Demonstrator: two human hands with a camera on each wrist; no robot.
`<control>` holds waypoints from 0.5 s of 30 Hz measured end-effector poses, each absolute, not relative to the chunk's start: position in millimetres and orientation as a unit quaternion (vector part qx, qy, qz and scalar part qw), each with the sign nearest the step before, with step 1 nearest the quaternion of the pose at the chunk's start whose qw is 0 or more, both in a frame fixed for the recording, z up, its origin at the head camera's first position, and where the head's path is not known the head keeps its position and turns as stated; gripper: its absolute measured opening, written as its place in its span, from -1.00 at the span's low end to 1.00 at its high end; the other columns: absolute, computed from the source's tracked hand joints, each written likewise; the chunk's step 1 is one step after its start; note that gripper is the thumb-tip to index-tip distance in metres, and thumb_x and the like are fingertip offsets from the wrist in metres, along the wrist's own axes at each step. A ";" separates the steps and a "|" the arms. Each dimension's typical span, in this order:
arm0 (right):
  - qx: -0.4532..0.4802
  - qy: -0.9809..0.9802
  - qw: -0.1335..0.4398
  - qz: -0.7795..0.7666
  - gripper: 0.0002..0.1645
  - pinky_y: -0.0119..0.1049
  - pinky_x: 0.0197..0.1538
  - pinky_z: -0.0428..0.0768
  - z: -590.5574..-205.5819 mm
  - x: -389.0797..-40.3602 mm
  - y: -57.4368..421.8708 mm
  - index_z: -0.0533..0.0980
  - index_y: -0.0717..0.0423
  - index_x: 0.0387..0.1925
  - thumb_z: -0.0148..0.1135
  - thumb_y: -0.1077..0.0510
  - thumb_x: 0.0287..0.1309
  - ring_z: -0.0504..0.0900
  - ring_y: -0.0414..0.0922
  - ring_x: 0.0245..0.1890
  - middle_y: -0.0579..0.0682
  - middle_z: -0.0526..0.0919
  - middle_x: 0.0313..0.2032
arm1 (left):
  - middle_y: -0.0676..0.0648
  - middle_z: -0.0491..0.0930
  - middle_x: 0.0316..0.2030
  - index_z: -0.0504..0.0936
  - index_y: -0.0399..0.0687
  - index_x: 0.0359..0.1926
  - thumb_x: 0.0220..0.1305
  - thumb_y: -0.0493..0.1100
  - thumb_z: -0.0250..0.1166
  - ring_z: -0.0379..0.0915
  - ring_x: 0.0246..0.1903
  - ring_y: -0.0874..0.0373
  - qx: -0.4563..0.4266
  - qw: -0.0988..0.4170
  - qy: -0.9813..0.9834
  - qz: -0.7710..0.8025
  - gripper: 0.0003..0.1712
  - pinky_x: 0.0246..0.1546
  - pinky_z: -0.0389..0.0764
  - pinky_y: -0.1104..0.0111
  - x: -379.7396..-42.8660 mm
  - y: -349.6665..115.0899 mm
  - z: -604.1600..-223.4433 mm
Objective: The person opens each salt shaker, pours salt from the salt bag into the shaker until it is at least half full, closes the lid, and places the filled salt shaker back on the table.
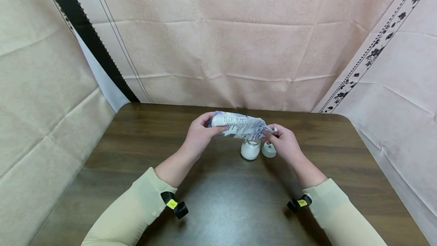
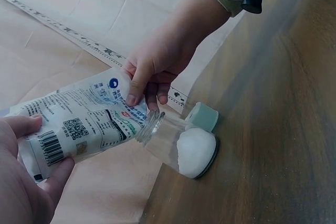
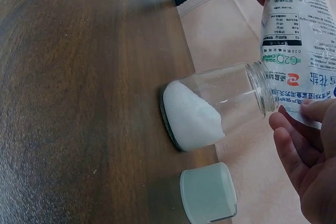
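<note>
My left hand (image 1: pixel 200 132) grips the full end of a printed plastic salt bag (image 1: pixel 239 125), thumb on the near side. At the bag's other end, my right hand (image 1: pixel 285 143) pinches a corner of the film between thumb and fingers. The bag lies almost level above a small glass jar (image 3: pixel 226 90), with its right end close at the jar's threaded mouth. White salt (image 3: pixel 190 116) fills roughly the lower half of the jar, its surface sloping. Beside the jar on the table stands a pale green cap (image 3: pixel 209 192).
The dark wood-grain table (image 1: pixel 218 200) reaches back to pinkish cloth (image 1: pixel 218 48) hanging behind it. More pale cloth hangs at both sides. A black camera (image 1: pixel 181 210) is strapped to the left wrist, another camera (image 1: pixel 294 205) to the right.
</note>
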State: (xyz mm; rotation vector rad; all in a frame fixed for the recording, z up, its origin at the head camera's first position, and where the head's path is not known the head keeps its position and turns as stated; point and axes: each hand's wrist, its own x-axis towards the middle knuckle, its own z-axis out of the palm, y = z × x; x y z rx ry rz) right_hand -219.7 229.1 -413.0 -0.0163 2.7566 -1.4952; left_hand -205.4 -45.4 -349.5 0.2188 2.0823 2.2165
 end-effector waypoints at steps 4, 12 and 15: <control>-0.007 0.879 0.001 -0.477 -0.74 -0.24 -0.37 0.47 -413.3 -220.2 229.3 0.54 -0.09 -0.19 0.19 -0.11 0.15 0.60 0.07 -0.27 0.03 0.68 -0.29 | -0.14 0.52 -0.05 0.54 -0.17 0.01 -0.03 -0.31 0.42 0.44 -0.09 0.06 0.074 0.045 0.679 0.729 -0.49 -0.15 0.56 0.32 -209.1 -45.6 -355.6; -0.013 0.876 -0.006 -0.481 -0.72 -0.24 -0.37 0.47 -410.9 -220.2 230.5 0.54 -0.09 -0.20 0.19 -0.13 0.14 0.59 0.08 -0.26 0.02 0.67 -0.31 | -0.15 0.49 -0.02 0.49 -0.19 0.06 0.02 -0.34 0.37 0.42 -0.05 0.05 0.077 0.051 0.676 0.731 -0.48 -0.12 0.56 0.31 -203.9 -46.8 -351.7; -0.018 0.876 -0.012 -0.482 -0.72 -0.24 -0.37 0.49 -410.1 -220.4 230.6 0.55 -0.09 -0.20 0.19 -0.13 0.14 0.59 0.10 -0.26 0.04 0.67 -0.30 | -0.15 0.48 -0.01 0.47 -0.18 0.09 0.03 -0.33 0.37 0.42 -0.05 0.05 0.076 0.054 0.674 0.733 -0.47 -0.12 0.56 0.31 -204.3 -47.3 -352.9</control>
